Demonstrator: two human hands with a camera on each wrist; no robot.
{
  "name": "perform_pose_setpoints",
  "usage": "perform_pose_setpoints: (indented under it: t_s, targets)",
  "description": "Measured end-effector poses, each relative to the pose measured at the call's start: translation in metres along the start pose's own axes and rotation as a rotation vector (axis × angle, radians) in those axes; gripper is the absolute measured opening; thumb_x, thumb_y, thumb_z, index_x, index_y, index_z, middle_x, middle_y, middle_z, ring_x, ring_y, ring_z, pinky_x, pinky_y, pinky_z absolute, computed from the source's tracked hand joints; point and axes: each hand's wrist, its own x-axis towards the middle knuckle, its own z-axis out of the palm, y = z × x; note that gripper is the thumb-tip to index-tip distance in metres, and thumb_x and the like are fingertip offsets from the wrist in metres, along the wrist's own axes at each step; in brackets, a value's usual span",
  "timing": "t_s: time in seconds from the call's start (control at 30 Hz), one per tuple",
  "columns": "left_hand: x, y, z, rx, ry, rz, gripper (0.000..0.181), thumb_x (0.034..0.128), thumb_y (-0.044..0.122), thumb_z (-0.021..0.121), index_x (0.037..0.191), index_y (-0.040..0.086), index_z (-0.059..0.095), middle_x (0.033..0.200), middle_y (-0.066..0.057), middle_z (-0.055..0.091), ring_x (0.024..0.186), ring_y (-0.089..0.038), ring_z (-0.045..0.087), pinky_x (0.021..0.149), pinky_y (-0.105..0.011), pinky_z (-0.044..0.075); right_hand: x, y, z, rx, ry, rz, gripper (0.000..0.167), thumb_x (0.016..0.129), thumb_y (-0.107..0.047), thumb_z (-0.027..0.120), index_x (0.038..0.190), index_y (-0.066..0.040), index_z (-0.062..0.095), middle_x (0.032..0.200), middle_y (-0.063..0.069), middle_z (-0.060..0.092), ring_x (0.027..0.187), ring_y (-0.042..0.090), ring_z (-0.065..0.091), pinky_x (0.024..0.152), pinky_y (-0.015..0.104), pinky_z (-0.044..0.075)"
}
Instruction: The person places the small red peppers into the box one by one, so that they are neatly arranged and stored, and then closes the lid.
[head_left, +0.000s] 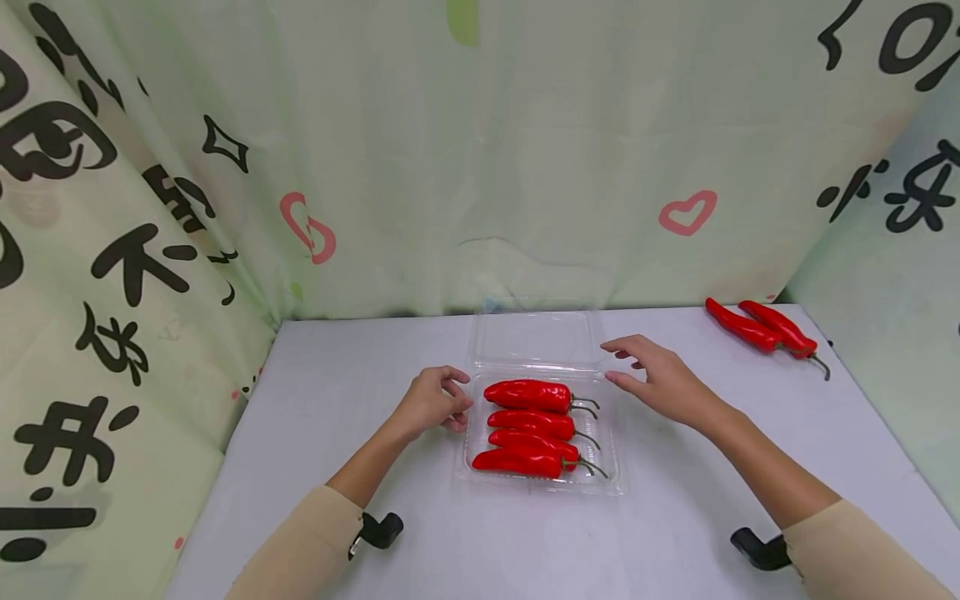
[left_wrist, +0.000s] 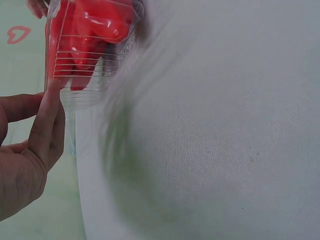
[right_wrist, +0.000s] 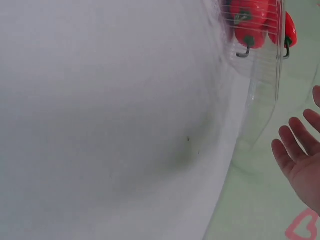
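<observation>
A clear plastic clamshell box lies on the table with its lid folded back away from me. Several red peppers with green stems lie side by side in its base, stems pointing right. My left hand is at the box's left side, fingertips at the rim; the left wrist view shows the fingers by the box wall. To the right of the hinge, my right hand hovers with fingers spread and holds nothing. In the right wrist view that hand is apart from the box.
Two more red peppers lie at the back right corner of the white table. Pale green printed curtains hang behind and along both sides. Black wrist camera mounts stick out from the sleeves.
</observation>
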Motion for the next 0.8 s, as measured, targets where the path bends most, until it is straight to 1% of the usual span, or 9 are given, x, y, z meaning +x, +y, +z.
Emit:
perform_pose_setpoints:
  t_s: [0.17, 0.37, 0.6, 0.8]
  targets:
    - [0.000, 0.000, 0.000, 0.004, -0.002, 0.004, 0.038, 0.0943, 0.003, 0.072, 0.129, -0.003, 0.059, 0.090, -0.014, 0.066, 0.060, -0.017, 0.070, 0.060, -0.030, 0.063, -0.009, 0.019, -0.012, -0.011, 0.026, 0.071, 0.057, 0.100, -0.029, 0.069, 0.149, -0.008, 0.049, 0.148, 0.020, 0.053, 0.125, 0.045, 0.056, 0.097, 0.063, 0.056]
    - [0.000, 0.000, 0.000, 0.003, -0.002, 0.005, 0.037, 0.0948, 0.002, 0.071, 0.130, -0.003, 0.059, 0.090, -0.013, 0.066, 0.059, -0.016, 0.070, 0.060, -0.029, 0.063, -0.016, 0.043, -0.027, -0.028, 0.052, 0.129, 0.066, 0.101, -0.037, 0.066, 0.154, -0.006, 0.043, 0.151, 0.025, 0.048, 0.130, 0.050, 0.051, 0.098, 0.068, 0.053]
    - [-0.002, -0.001, 0.000, -0.001, -0.002, 0.007, 0.038, 0.0946, 0.002, 0.071, 0.130, -0.003, 0.058, 0.091, -0.014, 0.065, 0.059, -0.016, 0.070, 0.060, -0.029, 0.063, -0.020, 0.068, -0.042, -0.060, 0.069, 0.198, 0.076, 0.099, -0.038, 0.068, 0.158, -0.004, 0.035, 0.156, 0.030, 0.040, 0.141, 0.053, 0.038, 0.101, 0.075, 0.046]
    - [-0.002, 0.000, -0.001, -0.001, -0.004, 0.007, 0.038, 0.0949, 0.003, 0.071, 0.130, -0.002, 0.058, 0.090, -0.013, 0.066, 0.060, -0.017, 0.070, 0.060, -0.029, 0.063, -0.021, 0.085, -0.052, -0.073, 0.068, 0.267, 0.082, 0.100, -0.040, 0.066, 0.162, -0.005, 0.026, 0.159, 0.034, 0.032, 0.142, 0.058, 0.032, 0.097, 0.078, 0.043]
